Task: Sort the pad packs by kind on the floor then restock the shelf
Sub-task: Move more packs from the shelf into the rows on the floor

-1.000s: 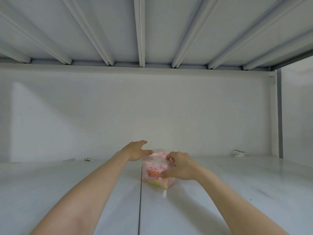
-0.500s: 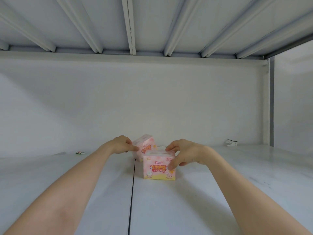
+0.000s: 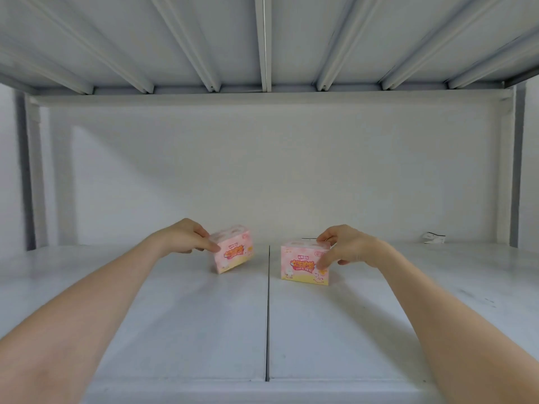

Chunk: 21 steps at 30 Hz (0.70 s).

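The left pad pack [image 3: 233,252] has large orange-red characters across its pink front, with a smaller line above them, all too blurred to read. The right pad pack [image 3: 302,265] bears the same print, also unreadable. A white scrap [image 3: 434,238] at the far right of the shelf [image 3: 379,330] shows illegible dark marks.

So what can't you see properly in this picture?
All in the head view:
- Left pack: print blurred, one end under the left hand.
- Right pack: right end behind the right hand.
- Small white thing, back right: too small to name.
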### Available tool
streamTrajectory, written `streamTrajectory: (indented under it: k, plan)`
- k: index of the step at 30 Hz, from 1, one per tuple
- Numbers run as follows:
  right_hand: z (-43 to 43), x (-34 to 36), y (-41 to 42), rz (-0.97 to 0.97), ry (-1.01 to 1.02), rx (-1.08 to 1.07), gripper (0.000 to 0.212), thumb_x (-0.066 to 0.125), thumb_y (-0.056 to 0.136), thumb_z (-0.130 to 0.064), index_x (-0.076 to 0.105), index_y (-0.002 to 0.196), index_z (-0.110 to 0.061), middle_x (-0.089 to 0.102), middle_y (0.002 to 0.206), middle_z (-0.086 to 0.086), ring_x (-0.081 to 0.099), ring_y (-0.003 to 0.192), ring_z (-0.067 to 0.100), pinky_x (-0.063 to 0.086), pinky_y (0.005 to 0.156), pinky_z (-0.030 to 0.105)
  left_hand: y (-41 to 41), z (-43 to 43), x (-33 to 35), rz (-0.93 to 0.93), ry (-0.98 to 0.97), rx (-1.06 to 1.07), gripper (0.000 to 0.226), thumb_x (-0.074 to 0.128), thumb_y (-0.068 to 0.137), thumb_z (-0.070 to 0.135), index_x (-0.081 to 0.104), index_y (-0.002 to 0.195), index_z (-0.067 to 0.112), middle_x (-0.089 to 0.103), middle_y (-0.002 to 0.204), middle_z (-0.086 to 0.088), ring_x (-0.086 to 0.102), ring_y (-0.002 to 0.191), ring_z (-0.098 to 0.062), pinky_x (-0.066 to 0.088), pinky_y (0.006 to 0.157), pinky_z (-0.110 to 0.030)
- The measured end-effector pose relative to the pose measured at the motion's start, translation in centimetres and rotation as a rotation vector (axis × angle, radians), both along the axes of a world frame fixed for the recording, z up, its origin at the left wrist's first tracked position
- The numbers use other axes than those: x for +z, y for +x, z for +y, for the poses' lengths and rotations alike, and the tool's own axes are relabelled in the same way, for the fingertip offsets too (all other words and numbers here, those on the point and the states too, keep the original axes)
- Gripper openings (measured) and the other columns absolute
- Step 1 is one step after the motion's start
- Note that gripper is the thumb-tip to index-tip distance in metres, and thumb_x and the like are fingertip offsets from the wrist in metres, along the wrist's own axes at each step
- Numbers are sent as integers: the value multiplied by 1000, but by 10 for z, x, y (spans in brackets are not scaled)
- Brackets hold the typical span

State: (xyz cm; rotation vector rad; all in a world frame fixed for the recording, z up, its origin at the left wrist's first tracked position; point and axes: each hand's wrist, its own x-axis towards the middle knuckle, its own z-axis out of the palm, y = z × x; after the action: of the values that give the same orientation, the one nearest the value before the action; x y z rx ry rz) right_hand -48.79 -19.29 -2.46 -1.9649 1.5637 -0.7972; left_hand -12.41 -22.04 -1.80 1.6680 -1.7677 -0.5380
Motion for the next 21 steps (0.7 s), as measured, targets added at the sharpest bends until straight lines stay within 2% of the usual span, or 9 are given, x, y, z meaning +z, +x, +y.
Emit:
streamTrajectory:
  k: [3,6,9,12,17,19,21]
  plan:
    - [9,-2,9,-26,-35,-5,65,88,62,-11,57,119,-15,57,114,1,58,96,17,52,80,31,21,26,-1,18,-24,31,53,86,68,31,64,112,11,67,110,0,64,100,-9,52,88,-29]
    - [25,-3,23,-53,-60,15,68,89,60,-9,58,119,-12,56,111,2,62,96,20,57,83,34,38,53,-6,84,-55,49,52,86,69,30,64,113,12,66,111,0,63,104,-11,52,90,-28]
    - [46,-3,38,-148,-113,14,66,89,60,-6,58,117,-10,56,102,2,62,87,19,58,85,40,50,82,-11,162,-80,46,49,84,72,26,64,115,11,68,112,-3,63,105,-12,51,83,-24]
    - [71,-7,52,-271,-175,-25,62,88,62,-5,56,115,-10,59,100,4,62,86,19,56,84,41,57,109,-14,280,-143,35,47,83,75,20,63,115,8,68,111,-7,65,100,-12,51,79,-22]
    - [120,-23,77,-388,-243,-111,60,88,62,-6,53,112,-11,61,93,3,63,78,17,56,82,41,66,150,-12,477,-226,-51,44,80,77,14,61,116,4,68,113,-15,66,100,-21,52,95,-37]
    - [137,-30,85,-435,-280,-174,66,89,60,-8,54,116,-9,62,98,6,66,85,20,58,82,38,69,159,-14,514,-246,-102,46,79,78,13,59,118,2,67,117,-16,65,105,-22,52,95,-37]
    - [153,-36,94,-490,-312,-241,72,90,58,-9,55,120,-6,64,106,11,67,94,24,58,84,41,72,165,-17,553,-239,-157,47,78,79,12,58,120,1,65,120,-16,65,107,-21,54,86,-32]
